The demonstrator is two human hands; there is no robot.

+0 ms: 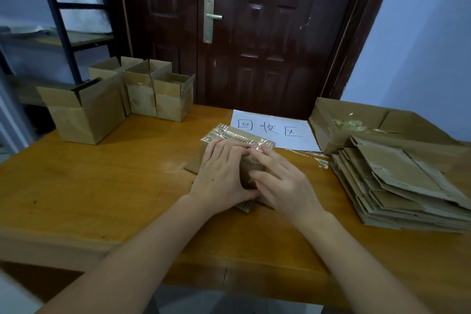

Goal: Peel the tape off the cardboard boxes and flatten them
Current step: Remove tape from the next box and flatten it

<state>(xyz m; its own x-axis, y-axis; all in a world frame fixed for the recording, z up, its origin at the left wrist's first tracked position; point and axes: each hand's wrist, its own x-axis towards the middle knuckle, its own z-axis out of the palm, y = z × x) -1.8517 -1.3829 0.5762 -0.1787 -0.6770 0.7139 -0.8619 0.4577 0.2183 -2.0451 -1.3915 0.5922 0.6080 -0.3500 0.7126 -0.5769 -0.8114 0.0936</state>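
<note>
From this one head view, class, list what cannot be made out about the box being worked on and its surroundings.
- Taped box, head view: near face hidden by both hands.
- Whether fingertips have lifted a tape edge: too small, glare.
- Flattened stack: cut off by the right edge.
- Upright boxes: insides not visible.

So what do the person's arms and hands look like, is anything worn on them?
Both forearms are bare as far as the view reaches, with no sleeve in sight. The left hand and right hand wear no gloves, and no rings, watch or bracelet show.
</note>
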